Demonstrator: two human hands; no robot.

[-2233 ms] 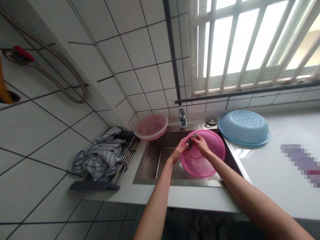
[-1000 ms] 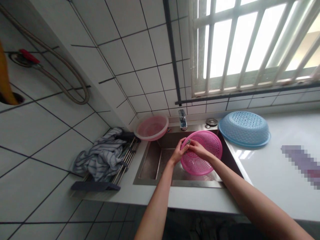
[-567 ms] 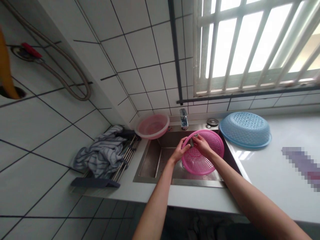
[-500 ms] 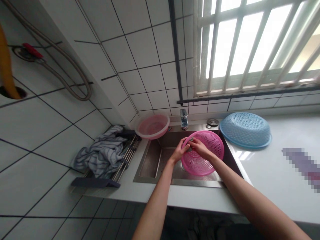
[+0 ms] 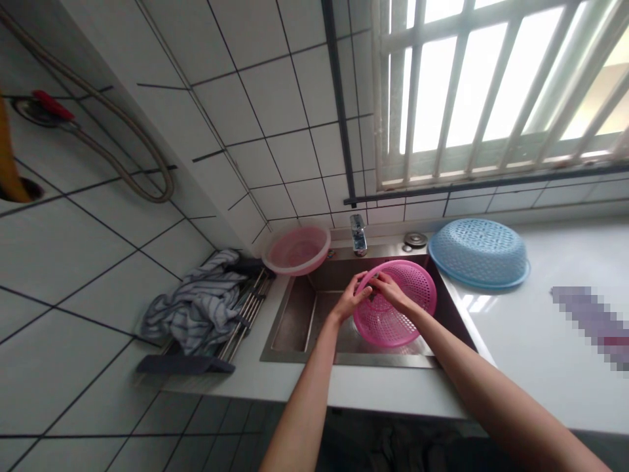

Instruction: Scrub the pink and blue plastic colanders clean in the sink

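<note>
A pink plastic colander (image 5: 410, 295) stands tilted in the stainless steel sink (image 5: 289, 328), its holed bowl facing me. My left hand (image 5: 351, 298) is closed on the colander's left rim, with the thumb on the inner side. Just inside that rim, the fingers of my right hand (image 5: 388, 288) are closed on a small grey-green scrubber (image 5: 374, 278). Most of the scrubber is covered by the fingers, so its exact kind is unclear.
Behind the sink stands a chrome faucet (image 5: 358, 235), with a metal drain strainer (image 5: 415, 240) beside it. A pink basin (image 5: 299, 250) sits at the back left. An upturned blue basket (image 5: 479, 252) lies right. A striped cloth (image 5: 194, 314) covers a rack (image 5: 250, 305).
The right hand and the scrubber have shifted slightly along the inside of the rim, and less of the scrubber shows. The whole view has moved a little. The left hand keeps its grip.
</note>
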